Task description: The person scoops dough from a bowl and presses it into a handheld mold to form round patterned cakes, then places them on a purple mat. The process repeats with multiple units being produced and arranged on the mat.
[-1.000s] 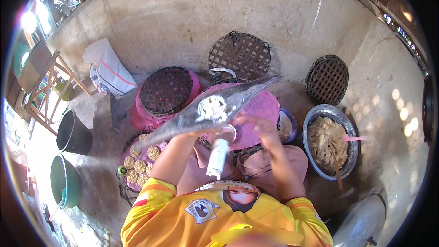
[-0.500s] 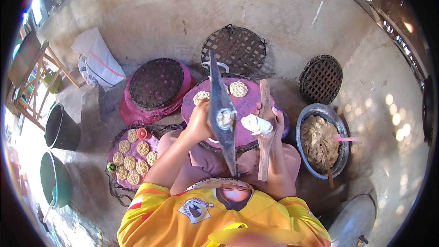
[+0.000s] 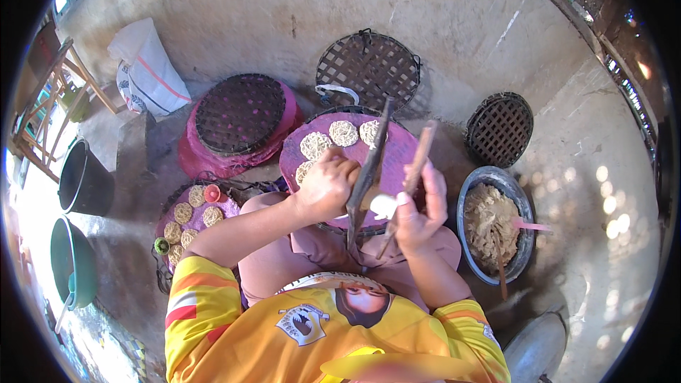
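Over my lap I hold the two parts of a wooden hand press. My left hand (image 3: 330, 186) is closed around the dark wooden body (image 3: 370, 163), which is now seen nearly edge-on. My right hand (image 3: 422, 209) grips the lighter wooden bar (image 3: 420, 156), thumb against it. From this bar a pale plunger (image 3: 383, 206), smeared with white dough, points toward the dark body; whether its tip is inside cannot be made out. Beneath is a round tray with purple cloth (image 3: 401, 147). Several pressed noodle nests (image 3: 315, 145) lie along its far and left side.
To the right stands a metal basin (image 3: 464, 223) of dough (image 3: 489, 220) with a pink handle and a wooden stick. Another tray of nests (image 3: 182, 213) lies at left. Woven racks (image 3: 369, 67), buckets (image 3: 85, 181) and a white sack (image 3: 152, 71) stand around.
Both press parts have turned edge-on and come closer together, the plunger now pointing at the dark body. The view has shifted slightly, showing more nests on the tray.
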Available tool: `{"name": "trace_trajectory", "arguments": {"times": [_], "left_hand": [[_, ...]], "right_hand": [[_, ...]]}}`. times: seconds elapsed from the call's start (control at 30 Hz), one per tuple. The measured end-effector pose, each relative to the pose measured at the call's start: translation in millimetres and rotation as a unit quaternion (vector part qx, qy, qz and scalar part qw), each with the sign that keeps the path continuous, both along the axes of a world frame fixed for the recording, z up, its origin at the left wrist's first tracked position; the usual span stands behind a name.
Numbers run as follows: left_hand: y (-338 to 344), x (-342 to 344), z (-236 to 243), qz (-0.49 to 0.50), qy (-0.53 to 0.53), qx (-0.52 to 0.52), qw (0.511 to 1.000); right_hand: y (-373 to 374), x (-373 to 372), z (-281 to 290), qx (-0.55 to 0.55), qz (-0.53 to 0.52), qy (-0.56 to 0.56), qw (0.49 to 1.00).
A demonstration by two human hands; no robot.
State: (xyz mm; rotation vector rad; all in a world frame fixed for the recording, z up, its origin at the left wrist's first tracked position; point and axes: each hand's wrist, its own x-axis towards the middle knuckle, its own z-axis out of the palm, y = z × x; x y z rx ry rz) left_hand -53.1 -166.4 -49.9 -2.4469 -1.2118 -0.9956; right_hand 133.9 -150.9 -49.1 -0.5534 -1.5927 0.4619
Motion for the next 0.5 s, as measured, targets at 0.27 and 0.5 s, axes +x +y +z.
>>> {"name": "trace_trajectory", "arguments": {"times": [0.27,0.5], "left_hand": [[7,3,-34,-0.043,-0.038,-0.206,0.977],[-20,66,-66,0.188,-0.591,-0.143,0.772]], "right_hand": [[33,-19,9,-0.356,0.221,0.054,0.907],[76,-3,60,-0.438,0.397,0.124,0.797]]}}
